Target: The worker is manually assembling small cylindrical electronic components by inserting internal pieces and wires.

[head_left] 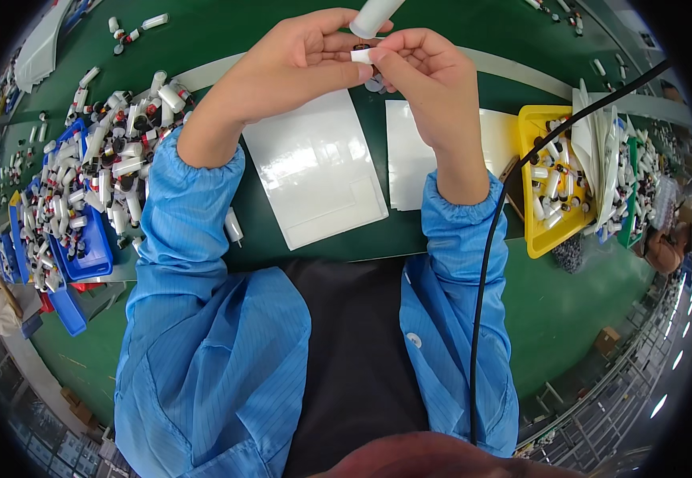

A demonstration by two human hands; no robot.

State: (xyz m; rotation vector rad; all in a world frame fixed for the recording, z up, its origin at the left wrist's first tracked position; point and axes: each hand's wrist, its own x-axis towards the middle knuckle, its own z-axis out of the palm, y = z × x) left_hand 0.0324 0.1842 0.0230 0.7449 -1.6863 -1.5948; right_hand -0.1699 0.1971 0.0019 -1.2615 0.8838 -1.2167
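At the far middle of the bench, my hands meet around a white cylindrical piece (374,17) that stands tilted and is cut off by the upper edge. My left hand (302,60) curls its fingers behind the lower end, thumb stretched towards the right hand. Just below that end is a small dark, reddish part (361,46), partly hidden by fingers. My right hand (430,76) pinches a small white piece (360,56) between thumb and fingertip. A small clear-grey object (375,83) shows under the hands. Whether the white pieces are joined is hard to tell.
White sheets (314,171) lie on the green bench. To the left, a heap of white tubes with red and black ends (127,151) spills around blue trays (95,247). A yellow tray (531,227) holds more at right. A black cable (485,263) crosses the right side.
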